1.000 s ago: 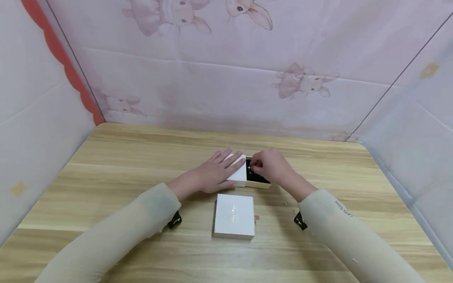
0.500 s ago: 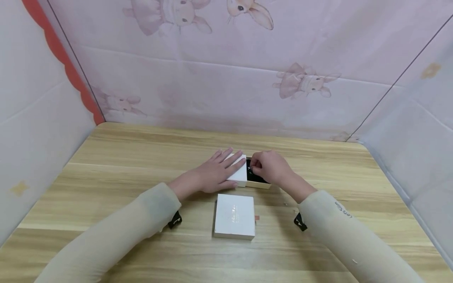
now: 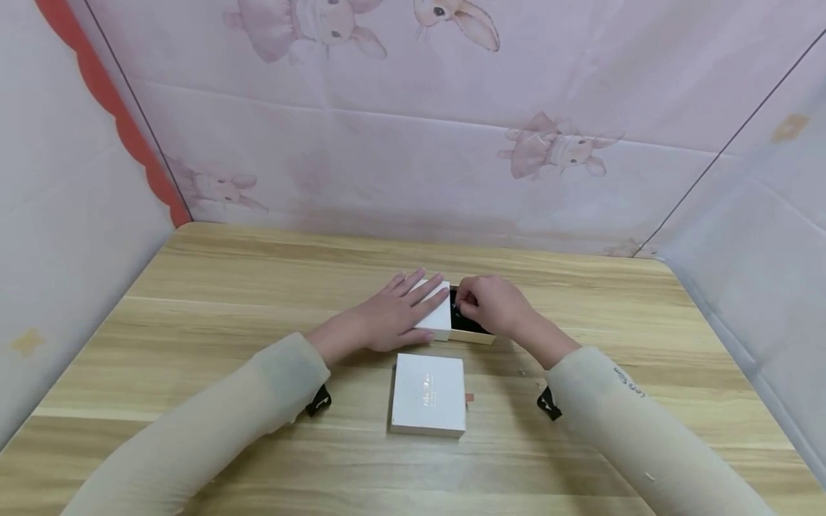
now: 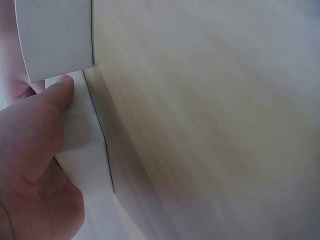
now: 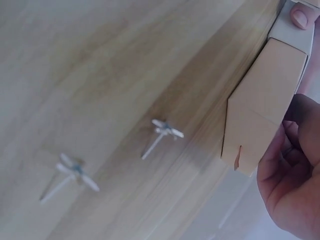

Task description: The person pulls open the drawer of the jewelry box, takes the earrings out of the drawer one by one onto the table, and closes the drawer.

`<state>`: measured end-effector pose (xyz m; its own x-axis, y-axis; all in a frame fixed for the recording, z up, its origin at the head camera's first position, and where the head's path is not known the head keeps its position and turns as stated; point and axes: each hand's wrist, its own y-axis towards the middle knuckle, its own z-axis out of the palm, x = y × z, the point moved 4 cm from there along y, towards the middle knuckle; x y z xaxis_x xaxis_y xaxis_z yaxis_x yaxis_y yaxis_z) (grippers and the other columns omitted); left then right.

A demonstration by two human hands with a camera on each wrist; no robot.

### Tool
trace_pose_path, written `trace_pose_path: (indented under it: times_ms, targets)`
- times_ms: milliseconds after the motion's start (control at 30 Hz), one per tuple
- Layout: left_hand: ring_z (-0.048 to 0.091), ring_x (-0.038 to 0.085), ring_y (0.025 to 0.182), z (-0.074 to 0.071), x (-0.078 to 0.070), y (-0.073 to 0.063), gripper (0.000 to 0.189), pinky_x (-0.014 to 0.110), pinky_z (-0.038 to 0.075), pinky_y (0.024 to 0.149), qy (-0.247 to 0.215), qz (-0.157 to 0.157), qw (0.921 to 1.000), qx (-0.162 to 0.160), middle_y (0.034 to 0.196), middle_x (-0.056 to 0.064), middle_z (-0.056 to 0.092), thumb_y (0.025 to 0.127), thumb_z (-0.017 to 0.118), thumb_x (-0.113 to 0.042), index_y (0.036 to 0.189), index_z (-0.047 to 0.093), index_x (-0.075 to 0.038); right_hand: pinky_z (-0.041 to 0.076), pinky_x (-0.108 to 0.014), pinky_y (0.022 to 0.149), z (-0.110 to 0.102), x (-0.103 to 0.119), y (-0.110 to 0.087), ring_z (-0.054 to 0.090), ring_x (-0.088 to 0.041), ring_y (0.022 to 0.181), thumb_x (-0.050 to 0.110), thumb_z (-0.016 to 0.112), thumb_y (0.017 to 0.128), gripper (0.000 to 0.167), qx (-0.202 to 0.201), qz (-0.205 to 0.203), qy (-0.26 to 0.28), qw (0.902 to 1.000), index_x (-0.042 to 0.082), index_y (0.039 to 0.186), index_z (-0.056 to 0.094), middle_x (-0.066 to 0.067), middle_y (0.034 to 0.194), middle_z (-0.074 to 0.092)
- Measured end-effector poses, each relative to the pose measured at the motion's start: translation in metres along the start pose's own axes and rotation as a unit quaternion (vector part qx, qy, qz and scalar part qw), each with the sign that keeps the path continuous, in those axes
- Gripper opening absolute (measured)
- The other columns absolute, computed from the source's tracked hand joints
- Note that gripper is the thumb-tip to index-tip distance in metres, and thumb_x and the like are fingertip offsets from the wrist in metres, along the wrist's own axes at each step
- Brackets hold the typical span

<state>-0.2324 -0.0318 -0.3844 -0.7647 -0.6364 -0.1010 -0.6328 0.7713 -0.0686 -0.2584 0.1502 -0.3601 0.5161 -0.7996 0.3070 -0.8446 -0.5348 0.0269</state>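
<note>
My left hand [image 3: 387, 315] lies with spread, straight fingers on the white sleeve [image 3: 439, 315] of a jewellery box. In the left wrist view, the thumb [image 4: 57, 95] lies along the sleeve's side. From the right end, a drawer [image 3: 474, 337] with a black insert [image 3: 467, 324] sticks out. Curled over that insert, my right hand [image 3: 493, 304] pinches a tiny earring, mostly hidden by the fingers. Small silver bits show beside the fingertips. A second white box [image 3: 429, 393], with gold lettering and a pinkish pull tab [image 3: 470, 398], lies nearer, apart from both hands.
Two small dragonfly-shaped earrings, one nearer the box [image 5: 165, 132] and one farther off [image 5: 74, 172], lie on the wooden table [image 3: 258, 287] to the right of the boxes. A rabbit-print curtain [image 3: 413, 179] stands behind the table, with pale walls at both sides.
My right fingers shift very slightly over the black insert. The left hand and both boxes stay in place.
</note>
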Motion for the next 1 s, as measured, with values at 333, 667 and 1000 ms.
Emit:
trace_pose_path:
  times_ms: [333,667,1000]
  targets:
    - [-0.003,0.039,0.153,0.000,-0.001,-0.001,0.075,0.056,0.005,0.123,0.008,0.000,1.0000,0.001,0.168,0.012,-0.002,0.105,0.035,-0.055,0.162,0.007,-0.015,0.046,-0.029,0.061,-0.002,-0.001,-0.001,0.050,-0.012,0.057,0.014,0.059,0.098,0.013,0.040,-0.009,0.034,0.9986,0.009,0.093,0.069,0.002,0.071,0.061]
    - [-0.003,0.039,0.153,-0.002,-0.002,-0.002,0.075,0.056,0.005,0.123,0.007,-0.001,1.0000,0.002,0.168,0.012,-0.003,0.105,0.034,-0.055,0.162,0.005,-0.015,0.057,-0.030,0.064,-0.008,-0.009,-0.003,0.064,-0.014,0.068,0.019,0.056,0.101,0.019,0.070,0.020,0.155,0.9851,0.006,0.094,0.069,-0.004,0.079,0.068]
    - [-0.002,0.039,0.153,-0.001,-0.001,0.000,0.076,0.056,0.005,0.123,0.006,0.000,1.0000,-0.002,0.168,0.012,-0.002,0.104,0.034,-0.056,0.162,0.006,-0.015,0.061,-0.035,0.075,-0.010,-0.026,-0.009,0.068,-0.022,0.081,0.015,0.051,0.103,0.026,0.091,0.107,0.350,0.9260,-0.006,0.109,0.065,-0.017,0.099,0.066]
